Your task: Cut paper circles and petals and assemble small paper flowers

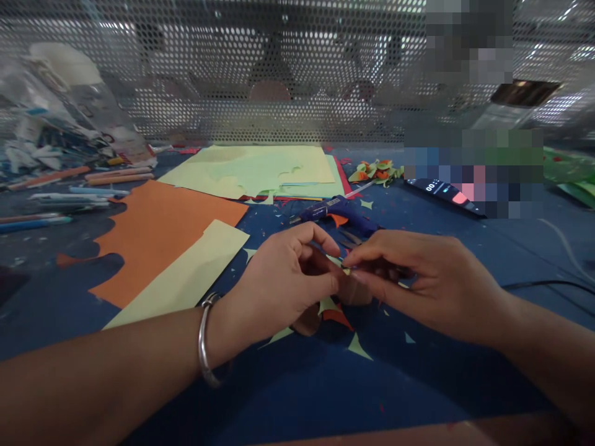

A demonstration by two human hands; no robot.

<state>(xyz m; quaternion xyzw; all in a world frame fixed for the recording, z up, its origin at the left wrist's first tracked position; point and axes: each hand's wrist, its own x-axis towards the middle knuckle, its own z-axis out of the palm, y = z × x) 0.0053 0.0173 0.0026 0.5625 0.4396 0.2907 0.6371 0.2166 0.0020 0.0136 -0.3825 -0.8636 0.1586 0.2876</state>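
My left hand [286,279] and my right hand [418,279] meet over the middle of the blue table, fingertips pinched together on a small piece of pale green paper [344,269]. The left wrist wears a metal bangle [204,341]. Under the hands lie pale green and orange paper scraps [335,314] and something brown and rounded that I cannot make out. A blue glue gun [335,212] lies just beyond the hands.
Orange paper [158,235] and pale yellow sheets [186,275] lie at left, a light green sheet [251,167] at the back. Pens and pencils [69,192] crowd the far left. A phone [444,193] lies at right, a black cable [548,285] nearby. A perforated metal screen [279,68] stands behind.
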